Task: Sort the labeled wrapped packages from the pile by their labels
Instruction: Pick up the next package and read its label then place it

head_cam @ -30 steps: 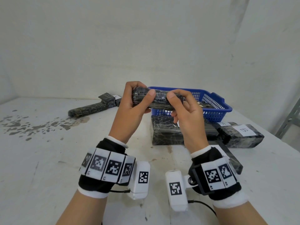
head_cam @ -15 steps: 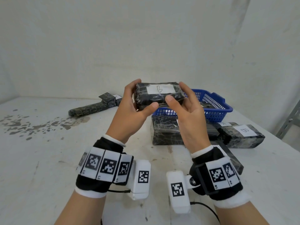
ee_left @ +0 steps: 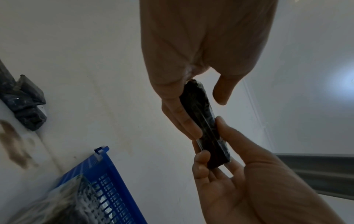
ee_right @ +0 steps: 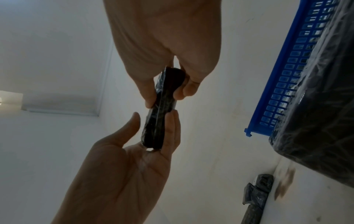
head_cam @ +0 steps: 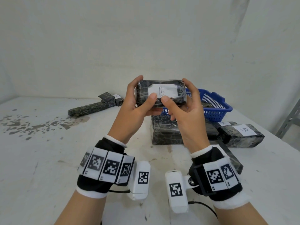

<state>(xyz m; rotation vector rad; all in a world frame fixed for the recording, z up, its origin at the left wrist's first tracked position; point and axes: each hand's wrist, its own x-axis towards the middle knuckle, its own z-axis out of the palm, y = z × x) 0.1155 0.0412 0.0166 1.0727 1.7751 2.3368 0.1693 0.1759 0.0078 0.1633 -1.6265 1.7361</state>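
Head view: two hands (head_cam: 134, 111), one package (head_cam: 160, 93)

White table (head_cam: 48, 159) w/ dark stains (head_cam: 37, 125), grey shelf frame (head_cam: 290, 117)

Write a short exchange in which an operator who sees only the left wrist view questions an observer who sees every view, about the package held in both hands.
Operator: I see only a dark edge of the package. Is there a label?
Observer: Yes. In the head view a white label marked B faces the person.
Operator: Is there another B anywhere?
Observer: A second package labelled B lies on the table, right of the pile and nearer the person than the blue basket.
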